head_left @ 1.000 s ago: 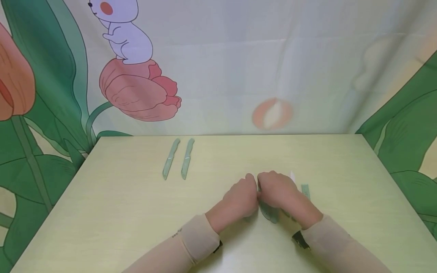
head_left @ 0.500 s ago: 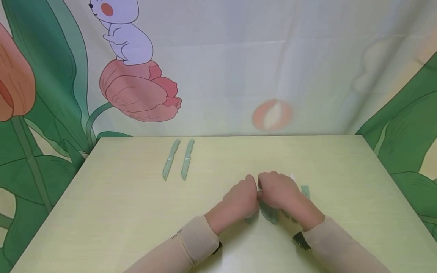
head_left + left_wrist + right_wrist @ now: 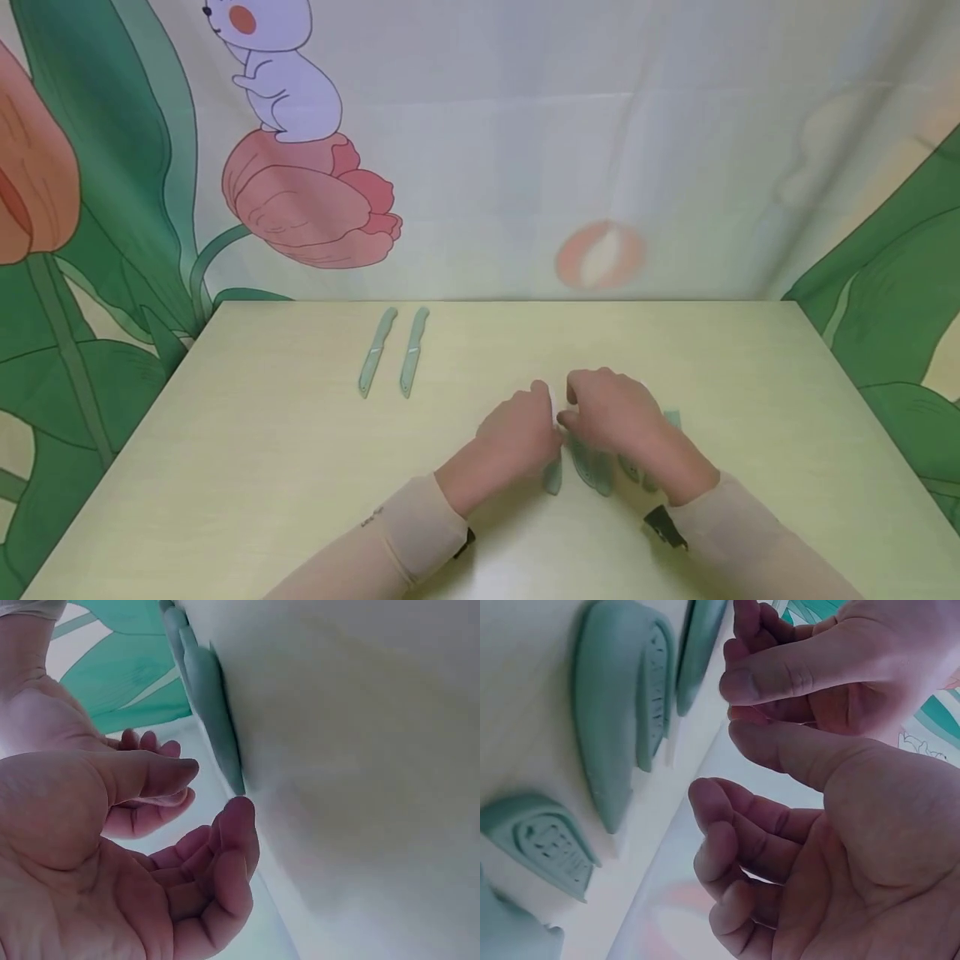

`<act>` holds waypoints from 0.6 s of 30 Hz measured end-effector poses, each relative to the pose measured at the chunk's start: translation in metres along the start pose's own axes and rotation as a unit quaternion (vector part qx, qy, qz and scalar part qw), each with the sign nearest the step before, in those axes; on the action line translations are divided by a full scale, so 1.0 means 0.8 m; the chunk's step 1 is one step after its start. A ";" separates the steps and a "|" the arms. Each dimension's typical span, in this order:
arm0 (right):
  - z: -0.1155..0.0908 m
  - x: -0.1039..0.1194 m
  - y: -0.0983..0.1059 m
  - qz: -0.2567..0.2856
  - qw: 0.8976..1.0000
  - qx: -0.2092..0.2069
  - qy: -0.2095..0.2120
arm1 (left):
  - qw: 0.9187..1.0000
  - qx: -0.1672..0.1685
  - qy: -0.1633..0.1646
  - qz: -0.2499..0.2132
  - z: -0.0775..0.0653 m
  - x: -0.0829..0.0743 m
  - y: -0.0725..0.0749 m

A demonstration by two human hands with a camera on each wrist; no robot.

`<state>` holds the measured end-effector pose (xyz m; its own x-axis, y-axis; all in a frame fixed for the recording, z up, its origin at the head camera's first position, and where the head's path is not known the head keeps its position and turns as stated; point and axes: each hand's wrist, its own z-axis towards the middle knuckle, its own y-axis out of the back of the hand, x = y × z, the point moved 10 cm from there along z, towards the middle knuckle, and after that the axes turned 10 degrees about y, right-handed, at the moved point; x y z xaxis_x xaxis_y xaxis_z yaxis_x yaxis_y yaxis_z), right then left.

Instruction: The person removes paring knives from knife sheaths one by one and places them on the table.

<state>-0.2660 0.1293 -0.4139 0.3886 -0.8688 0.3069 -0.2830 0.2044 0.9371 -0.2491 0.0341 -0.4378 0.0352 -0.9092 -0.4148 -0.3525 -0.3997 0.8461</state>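
Observation:
My left hand (image 3: 517,429) hovers close over the table, thumb and fingertips apart with nothing between them in the left wrist view. Just below it lies a light-green knife handle (image 3: 553,478), and a white blade shows beside the fingertips. My right hand (image 3: 615,412) is a little to the right, fingers loosely bent and the palm bare in the right wrist view. Under and beside it lie light-green pieces, including a smooth pointed handle (image 3: 607,705) and an embossed blade cover (image 3: 551,844). The right hand and wrist partly hide these pieces in the head view.
Two light-green knives in their covers, the left one (image 3: 377,352) and the right one (image 3: 414,352), lie side by side at the back left of the pale table (image 3: 285,450). Behind the table hangs a printed curtain (image 3: 480,150) with flowers and a white animal.
My hands, close together before, have drawn slightly apart; the left moved a little to the left. More of the green handle and the white blade now shows between them.

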 end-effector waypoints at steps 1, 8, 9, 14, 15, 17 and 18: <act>0.000 0.002 0.002 -0.002 1.000 -0.002 0.001 | 1.000 -0.006 -0.002 0.004 0.001 0.002 0.003; 0.004 0.008 0.014 0.005 1.000 -0.017 0.004 | 0.996 -0.062 -0.028 0.061 0.007 0.016 0.033; 0.006 0.009 0.015 0.003 1.000 -0.021 0.006 | 0.994 -0.071 -0.031 0.071 0.007 0.018 0.038; 0.015 0.019 0.022 -0.005 0.999 -0.037 0.023 | 0.984 -0.121 -0.043 0.121 0.006 0.029 0.067; 0.017 0.021 0.022 -0.006 0.999 -0.039 0.026 | 0.982 -0.132 -0.044 0.131 0.006 0.032 0.073; 0.021 0.027 0.024 -0.010 0.998 -0.046 0.036 | 0.976 -0.153 -0.046 0.147 0.007 0.038 0.084; 0.023 0.030 0.025 -0.013 0.998 -0.049 0.041 | 0.974 -0.162 -0.046 0.153 0.008 0.042 0.090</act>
<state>-0.2784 0.1042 -0.3909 0.4660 -0.8354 0.2915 -0.1861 0.2295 0.9553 -0.2791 -0.0241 -0.3930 -0.1151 -0.9830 -0.1430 -0.0189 -0.1418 0.9897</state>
